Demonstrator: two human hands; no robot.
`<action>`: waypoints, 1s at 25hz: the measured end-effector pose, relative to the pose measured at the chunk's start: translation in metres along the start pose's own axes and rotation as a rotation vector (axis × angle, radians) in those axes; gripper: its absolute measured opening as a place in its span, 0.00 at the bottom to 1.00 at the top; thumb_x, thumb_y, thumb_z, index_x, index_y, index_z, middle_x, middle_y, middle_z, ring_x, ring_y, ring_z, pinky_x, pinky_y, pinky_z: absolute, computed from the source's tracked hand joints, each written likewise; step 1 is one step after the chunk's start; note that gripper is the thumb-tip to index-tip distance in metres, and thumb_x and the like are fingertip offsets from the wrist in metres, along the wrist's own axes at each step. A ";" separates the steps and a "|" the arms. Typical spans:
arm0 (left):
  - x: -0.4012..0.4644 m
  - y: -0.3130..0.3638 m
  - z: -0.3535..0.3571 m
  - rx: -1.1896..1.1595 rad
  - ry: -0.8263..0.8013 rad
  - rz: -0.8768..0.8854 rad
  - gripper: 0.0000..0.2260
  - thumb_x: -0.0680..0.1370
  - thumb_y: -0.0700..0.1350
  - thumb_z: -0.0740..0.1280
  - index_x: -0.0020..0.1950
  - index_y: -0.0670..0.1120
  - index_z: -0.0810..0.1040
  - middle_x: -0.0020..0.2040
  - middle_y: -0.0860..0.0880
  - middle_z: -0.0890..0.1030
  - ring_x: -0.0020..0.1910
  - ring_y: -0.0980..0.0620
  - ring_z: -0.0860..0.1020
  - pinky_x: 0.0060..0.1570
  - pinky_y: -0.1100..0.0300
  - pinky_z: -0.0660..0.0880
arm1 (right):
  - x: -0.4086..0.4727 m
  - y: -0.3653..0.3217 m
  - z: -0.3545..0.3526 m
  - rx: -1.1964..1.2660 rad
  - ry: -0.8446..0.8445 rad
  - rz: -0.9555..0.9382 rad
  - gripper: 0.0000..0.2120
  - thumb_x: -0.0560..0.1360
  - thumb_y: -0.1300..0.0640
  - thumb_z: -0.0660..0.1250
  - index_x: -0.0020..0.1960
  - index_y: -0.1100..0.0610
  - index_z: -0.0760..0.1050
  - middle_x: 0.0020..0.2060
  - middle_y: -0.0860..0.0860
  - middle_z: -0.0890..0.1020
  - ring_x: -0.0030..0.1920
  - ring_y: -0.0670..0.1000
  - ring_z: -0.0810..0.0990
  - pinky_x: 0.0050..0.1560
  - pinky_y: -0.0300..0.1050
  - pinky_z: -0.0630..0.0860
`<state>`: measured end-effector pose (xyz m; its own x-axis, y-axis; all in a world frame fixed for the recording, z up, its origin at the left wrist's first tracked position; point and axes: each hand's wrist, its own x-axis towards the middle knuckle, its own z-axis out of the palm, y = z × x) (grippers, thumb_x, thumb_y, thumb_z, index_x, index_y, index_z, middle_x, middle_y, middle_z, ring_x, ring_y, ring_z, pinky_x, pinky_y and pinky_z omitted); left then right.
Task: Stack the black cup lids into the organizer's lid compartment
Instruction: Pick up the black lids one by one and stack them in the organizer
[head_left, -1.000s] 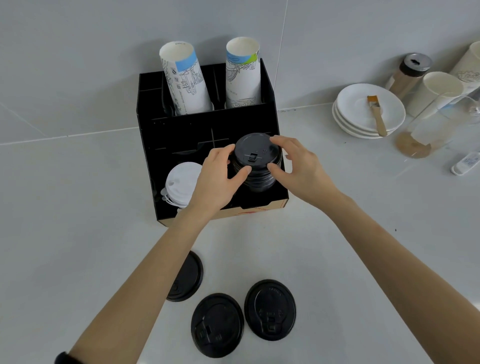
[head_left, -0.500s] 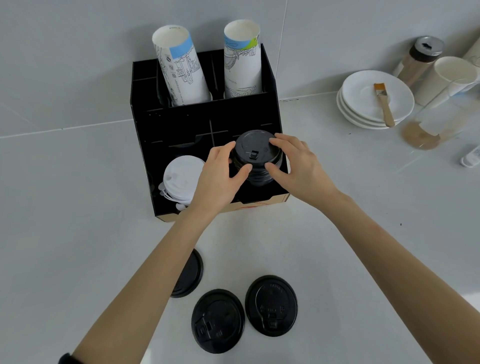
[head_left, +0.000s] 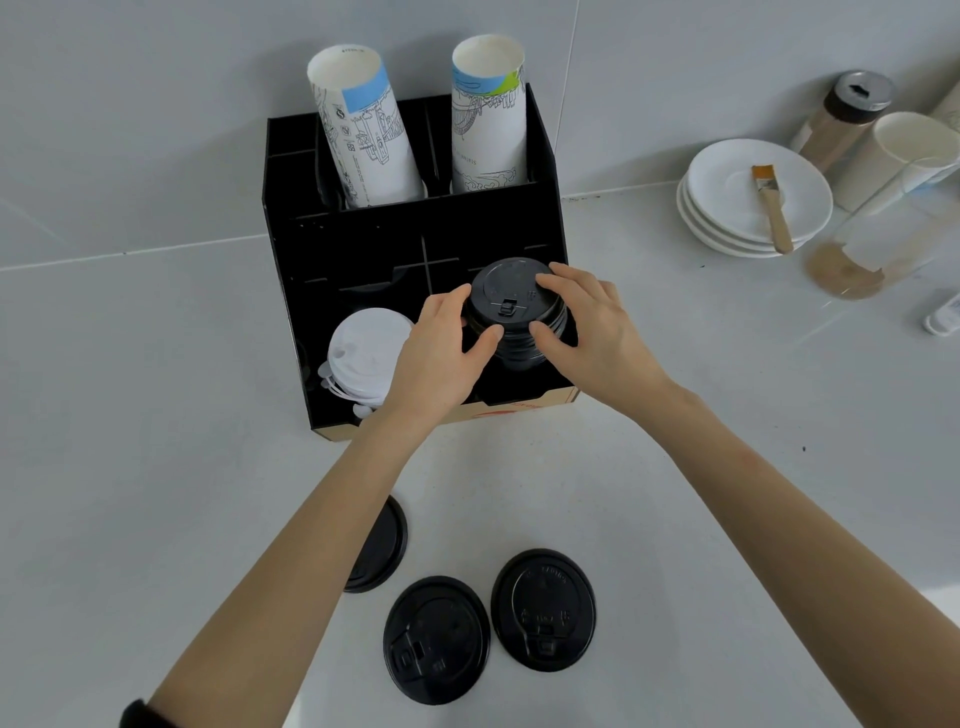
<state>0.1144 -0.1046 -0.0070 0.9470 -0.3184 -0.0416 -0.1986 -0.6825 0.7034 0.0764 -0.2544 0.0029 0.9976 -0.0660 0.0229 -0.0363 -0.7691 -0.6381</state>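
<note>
I see a pale countertop (head_left: 156, 467) bearing the black organizer (head_left: 405, 228) far, three black lids (head_left: 543, 608) near, and stacked white saucers (head_left: 727, 228) far right.

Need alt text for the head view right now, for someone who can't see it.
Both hands, left hand and right hand, grip a stack of black lids in the black organizer. Three loose black lids lie on the counter.
</note>
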 end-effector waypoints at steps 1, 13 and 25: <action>0.000 -0.001 0.000 0.011 0.001 0.002 0.22 0.76 0.49 0.61 0.68 0.46 0.62 0.64 0.43 0.69 0.60 0.48 0.72 0.52 0.59 0.68 | -0.001 0.000 0.002 0.008 0.008 0.002 0.22 0.74 0.57 0.62 0.66 0.58 0.63 0.69 0.56 0.66 0.67 0.58 0.62 0.67 0.52 0.63; -0.013 -0.003 -0.005 0.011 -0.016 -0.016 0.26 0.76 0.49 0.61 0.70 0.45 0.57 0.70 0.43 0.65 0.67 0.46 0.67 0.62 0.53 0.67 | -0.018 0.001 0.003 0.105 0.055 -0.008 0.24 0.75 0.55 0.61 0.69 0.55 0.59 0.71 0.53 0.63 0.71 0.54 0.60 0.71 0.52 0.59; -0.118 -0.018 0.006 -0.037 -0.171 0.061 0.23 0.75 0.45 0.63 0.68 0.47 0.61 0.66 0.46 0.70 0.64 0.52 0.68 0.59 0.65 0.61 | -0.117 0.012 0.017 0.092 -0.035 0.010 0.25 0.74 0.55 0.62 0.69 0.53 0.59 0.70 0.51 0.64 0.70 0.50 0.62 0.67 0.38 0.55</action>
<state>0.0048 -0.0588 -0.0184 0.8761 -0.4680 -0.1157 -0.2423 -0.6349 0.7337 -0.0395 -0.2451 -0.0207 0.9987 -0.0498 -0.0102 -0.0425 -0.7065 -0.7064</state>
